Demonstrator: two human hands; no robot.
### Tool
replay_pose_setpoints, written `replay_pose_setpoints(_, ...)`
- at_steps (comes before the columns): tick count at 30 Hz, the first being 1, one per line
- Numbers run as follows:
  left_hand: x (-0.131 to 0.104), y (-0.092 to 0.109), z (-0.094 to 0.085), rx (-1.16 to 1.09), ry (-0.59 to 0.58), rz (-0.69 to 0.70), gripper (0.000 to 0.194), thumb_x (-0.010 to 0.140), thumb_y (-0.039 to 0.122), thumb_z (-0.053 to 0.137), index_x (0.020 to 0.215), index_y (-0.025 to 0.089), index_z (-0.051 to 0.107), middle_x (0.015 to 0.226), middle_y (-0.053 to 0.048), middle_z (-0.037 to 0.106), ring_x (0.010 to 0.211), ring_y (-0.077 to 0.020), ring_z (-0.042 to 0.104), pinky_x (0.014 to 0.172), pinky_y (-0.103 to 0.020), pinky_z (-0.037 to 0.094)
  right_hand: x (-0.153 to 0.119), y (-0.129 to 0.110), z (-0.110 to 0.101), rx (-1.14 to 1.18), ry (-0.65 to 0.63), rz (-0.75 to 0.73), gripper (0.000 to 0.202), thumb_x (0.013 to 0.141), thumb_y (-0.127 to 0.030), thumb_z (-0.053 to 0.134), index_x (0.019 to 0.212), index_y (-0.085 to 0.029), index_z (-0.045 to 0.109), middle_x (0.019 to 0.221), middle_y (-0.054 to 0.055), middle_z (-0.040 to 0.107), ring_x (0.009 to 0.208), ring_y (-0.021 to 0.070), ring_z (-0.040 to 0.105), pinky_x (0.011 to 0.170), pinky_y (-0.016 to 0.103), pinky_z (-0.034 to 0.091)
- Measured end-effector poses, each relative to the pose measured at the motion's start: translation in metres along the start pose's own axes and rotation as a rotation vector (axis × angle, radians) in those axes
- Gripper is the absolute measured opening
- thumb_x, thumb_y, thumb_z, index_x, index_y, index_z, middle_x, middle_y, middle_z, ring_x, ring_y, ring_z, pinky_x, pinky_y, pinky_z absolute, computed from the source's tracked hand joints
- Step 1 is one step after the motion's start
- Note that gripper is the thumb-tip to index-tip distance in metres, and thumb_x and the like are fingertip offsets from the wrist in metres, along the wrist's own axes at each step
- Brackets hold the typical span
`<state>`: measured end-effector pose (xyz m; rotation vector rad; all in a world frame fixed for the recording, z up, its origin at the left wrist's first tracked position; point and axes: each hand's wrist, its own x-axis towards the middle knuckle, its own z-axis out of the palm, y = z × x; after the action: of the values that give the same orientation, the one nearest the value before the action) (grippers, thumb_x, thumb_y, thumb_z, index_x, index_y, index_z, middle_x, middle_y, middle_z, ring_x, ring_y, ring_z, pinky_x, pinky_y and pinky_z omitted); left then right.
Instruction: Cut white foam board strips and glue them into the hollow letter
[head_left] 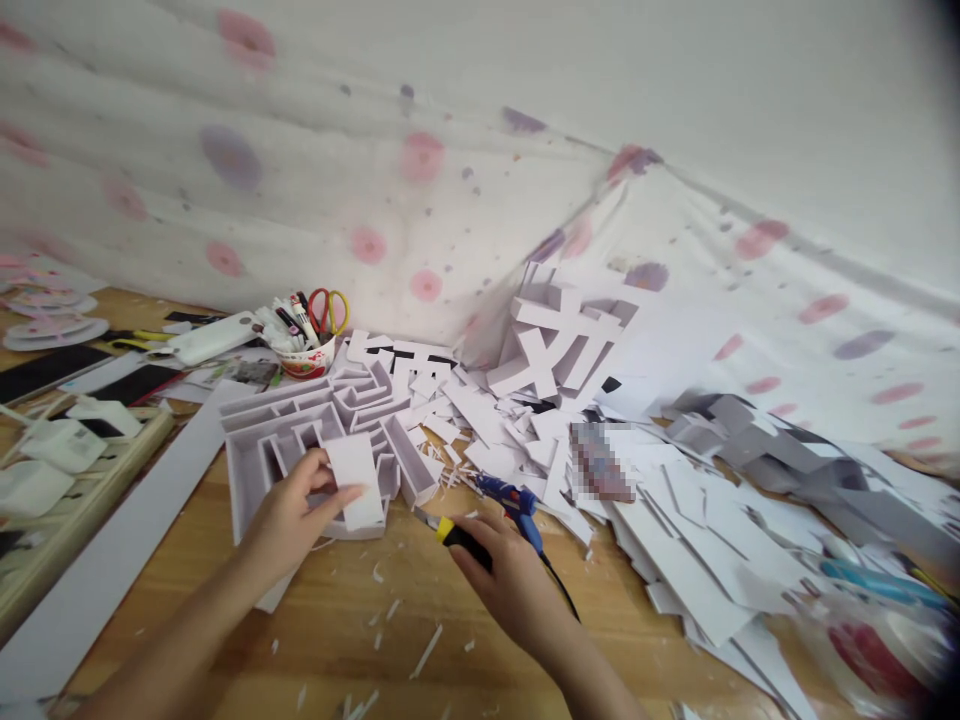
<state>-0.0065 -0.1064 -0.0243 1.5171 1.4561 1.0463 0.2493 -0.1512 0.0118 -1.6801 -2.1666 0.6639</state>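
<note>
My left hand (319,497) pinches a small white rectangular foam-board piece (354,478) between thumb and fingers. Behind that piece lies a white walled structure (300,400), open at the top and shaped like a character, partly hidden by the hand. My right hand (501,575) is wrapped around a black and yellow utility knife (461,540), its blade pointing up and left toward the structure's lower right corner. A blue glue gun (514,500) with a black cord lies just beyond my right hand.
Scraps (480,410) cover the table's middle. Another white character structure (562,340) leans at the back. White sheets (690,540) pile up on the right. A cup of pens and scissors (306,358) stands behind; a power strip (90,510) with chargers is at left.
</note>
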Motion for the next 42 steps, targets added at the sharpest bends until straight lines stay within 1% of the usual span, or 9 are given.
replay_pose_setpoints(6,0.001,0.015,0.015,-0.008,0.099,-0.040,0.041,0.078,0.055,0.047,0.097,0.019,0.057,0.072,0.000,0.066,0.067,-0.0170,0.061,0.061,-0.025,0.049,-0.011,0.046,0.019,-0.015,0.097,0.069,0.027,0.086,-0.024,0.048,0.110,-0.021,0.062,0.112,0.009,0.063,0.101,0.0209,0.060,0.087,0.032,0.046)
replay_pose_setpoints(11,-0.018,0.023,0.042,0.152,0.024,-0.004,0.037,0.083,0.048,0.039,0.096,0.022,0.062,0.085,-0.001,0.071,0.079,-0.0192,0.065,0.069,-0.026,0.050,-0.022,0.074,0.032,-0.018,0.157,0.103,0.031,0.090,-0.025,0.039,0.111,-0.018,0.060,0.114,0.011,0.063,0.106,0.0224,0.059,0.090,0.035,0.046)
replay_pose_setpoints(17,-0.040,0.010,0.099,0.331,-0.081,0.225,0.034,0.088,0.033,0.033,0.102,0.024,0.063,0.101,-0.006,0.071,0.092,-0.0213,0.066,0.079,-0.032,0.051,-0.026,0.065,0.030,0.178,0.142,0.210,0.040,0.095,-0.030,0.023,0.107,-0.018,0.059,0.082,0.006,0.069,0.069,0.0178,0.066,0.064,0.027,0.052)
replay_pose_setpoints(20,-0.041,-0.009,0.120,0.337,-0.093,0.286,0.033,0.087,0.027,0.034,0.102,0.021,0.062,0.102,-0.009,0.071,0.094,-0.0224,0.066,0.082,-0.035,0.052,-0.022,0.056,0.035,0.208,0.209,0.188,0.028,0.088,-0.030,0.045,0.111,-0.018,0.055,0.099,0.008,0.067,0.090,0.0197,0.065,0.076,0.028,0.050)
replay_pose_setpoints(22,-0.039,-0.021,0.127,0.317,-0.108,0.296,0.032,0.087,0.025,0.034,0.102,0.020,0.062,0.101,-0.010,0.070,0.094,-0.0224,0.065,0.081,-0.036,0.053,-0.017,0.051,0.040,0.183,0.220,0.180,0.039,0.078,-0.023,0.057,0.117,-0.017,0.051,0.114,0.011,0.062,0.105,0.0210,0.059,0.087,0.029,0.046)
replay_pose_setpoints(27,-0.041,-0.036,0.126,0.341,-0.045,0.360,0.033,0.087,0.025,0.040,0.117,0.022,0.054,0.106,-0.010,0.064,0.103,-0.0235,0.060,0.089,-0.041,0.049,0.001,0.046,0.052,0.121,0.103,0.196,0.047,0.073,-0.010,0.055,0.119,-0.016,0.050,0.111,0.010,0.063,0.104,0.0201,0.060,0.085,0.028,0.046)
replay_pose_setpoints(32,-0.066,-0.052,0.115,0.463,0.020,0.411,0.057,0.078,0.031,0.059,0.130,0.023,0.038,0.124,-0.013,0.053,0.117,-0.0300,0.050,0.094,-0.047,0.045,0.016,0.050,0.050,-0.023,0.068,0.231,0.037,0.076,-0.010,0.050,0.112,-0.016,0.055,0.101,0.010,0.067,0.094,0.0211,0.063,0.078,0.029,0.047)
replay_pose_setpoints(39,-0.071,-0.058,0.113,0.504,0.006,0.404,0.026,0.081,0.026,0.054,0.106,0.022,0.055,0.104,-0.008,0.061,0.099,-0.0244,0.059,0.088,-0.042,0.049,0.011,0.046,0.043,-0.061,0.135,0.184,0.028,0.084,-0.020,0.049,0.111,-0.015,0.052,0.111,0.013,0.060,0.098,0.0217,0.061,0.079,0.031,0.047)
replay_pose_setpoints(42,-0.069,-0.053,0.116,0.516,0.003,0.411,0.026,0.080,0.026,0.056,0.105,0.020,0.055,0.106,-0.008,0.060,0.101,-0.0251,0.058,0.089,-0.042,0.049,0.000,0.034,0.042,-0.043,0.058,0.155,0.020,0.088,-0.019,0.045,0.107,-0.014,0.050,0.105,0.011,0.061,0.096,0.0193,0.061,0.078,0.028,0.047)
